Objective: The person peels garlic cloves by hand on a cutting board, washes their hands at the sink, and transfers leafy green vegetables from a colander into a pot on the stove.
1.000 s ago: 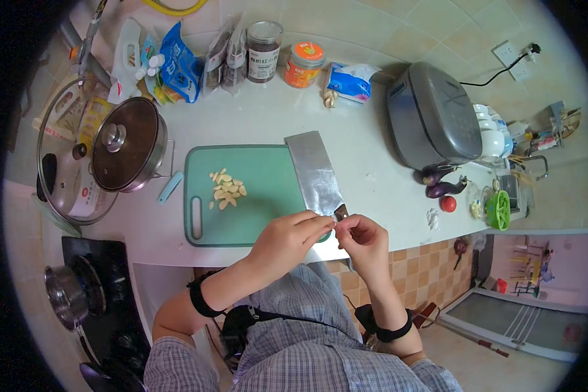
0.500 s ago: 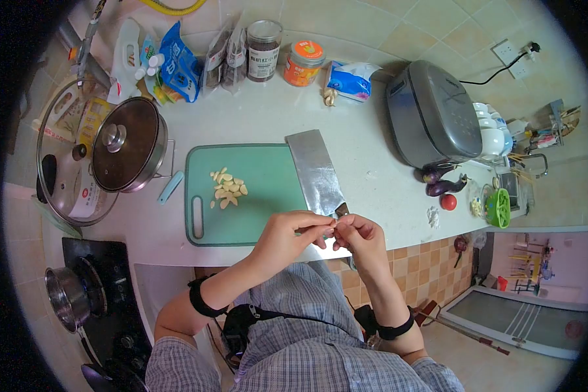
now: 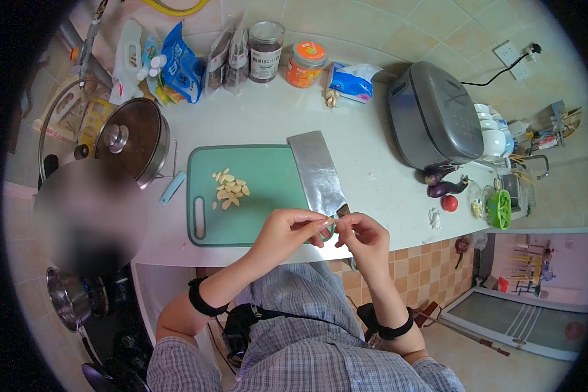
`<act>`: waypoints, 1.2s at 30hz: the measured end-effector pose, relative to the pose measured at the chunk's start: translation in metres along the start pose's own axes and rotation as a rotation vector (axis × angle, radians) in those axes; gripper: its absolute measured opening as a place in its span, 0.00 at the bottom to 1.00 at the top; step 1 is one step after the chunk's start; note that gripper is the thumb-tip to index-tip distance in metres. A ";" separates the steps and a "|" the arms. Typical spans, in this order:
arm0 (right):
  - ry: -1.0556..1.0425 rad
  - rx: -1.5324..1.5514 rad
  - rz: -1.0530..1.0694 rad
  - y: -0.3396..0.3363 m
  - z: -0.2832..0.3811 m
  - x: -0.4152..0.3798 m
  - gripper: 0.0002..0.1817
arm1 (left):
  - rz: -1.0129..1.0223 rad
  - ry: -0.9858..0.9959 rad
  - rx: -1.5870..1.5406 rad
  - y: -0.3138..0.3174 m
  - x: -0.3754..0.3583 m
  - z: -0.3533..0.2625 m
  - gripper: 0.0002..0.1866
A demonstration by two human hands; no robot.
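Above the counter's front edge, my left hand (image 3: 289, 230) pinches a small pale garlic clove (image 3: 331, 222) between thumb and fingertips. My right hand (image 3: 367, 236) meets it from the other side, thumb and finger closed at the clove's end; its far side is hidden by the fingers. Just beyond the hands, a cleaver (image 3: 317, 168) lies across the right edge of the green cutting board (image 3: 261, 163), its handle partly behind my right hand. Several peeled garlic cloves (image 3: 230, 189) are piled on the board's left half.
A lidded pan (image 3: 134, 140) and a light-blue handled tool (image 3: 172, 187) are left of the board. A rice cooker (image 3: 434, 117), eggplants (image 3: 447, 188) and a tomato (image 3: 449, 203) stand right. Garlic (image 3: 332, 98) lies by the tissue pack (image 3: 351, 81). A blurred patch hides part of the stove.
My fingertips have drawn slightly apart around the clove, and the right fingers have shifted a little. A blurred round patch now covers the area at the left. The board and cleaver stay put.
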State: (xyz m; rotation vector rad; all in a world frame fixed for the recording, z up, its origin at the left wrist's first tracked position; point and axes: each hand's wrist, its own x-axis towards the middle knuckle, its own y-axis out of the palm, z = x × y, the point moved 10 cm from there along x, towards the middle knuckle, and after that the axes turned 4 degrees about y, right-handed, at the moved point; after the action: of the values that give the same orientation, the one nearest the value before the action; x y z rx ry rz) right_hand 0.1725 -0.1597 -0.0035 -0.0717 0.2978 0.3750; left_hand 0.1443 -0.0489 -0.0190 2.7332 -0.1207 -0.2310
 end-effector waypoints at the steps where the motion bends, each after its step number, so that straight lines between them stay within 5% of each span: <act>1: -0.067 -0.073 -0.045 -0.003 0.007 -0.001 0.04 | -0.023 0.015 0.050 -0.002 -0.001 -0.001 0.09; 7: -0.341 -0.492 -0.045 0.012 0.047 -0.011 0.05 | -0.057 0.180 0.448 0.000 -0.004 -0.026 0.07; 11: -0.355 -0.505 -0.038 0.011 0.047 -0.011 0.04 | -0.030 0.265 0.617 0.008 -0.007 -0.039 0.07; 24: -0.230 -0.178 -0.076 -0.013 0.042 -0.014 0.05 | -0.017 0.197 0.539 0.034 -0.004 -0.064 0.07; 36: -0.026 0.329 0.042 -0.014 0.029 -0.013 0.10 | -0.020 0.084 0.143 0.041 0.002 -0.055 0.09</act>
State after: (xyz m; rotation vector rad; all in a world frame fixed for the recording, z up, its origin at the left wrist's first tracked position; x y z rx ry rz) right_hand 0.1743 -0.1739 0.0280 0.2620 0.3322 0.3644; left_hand 0.1544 -0.0660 0.0471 2.8829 -0.0896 -0.1173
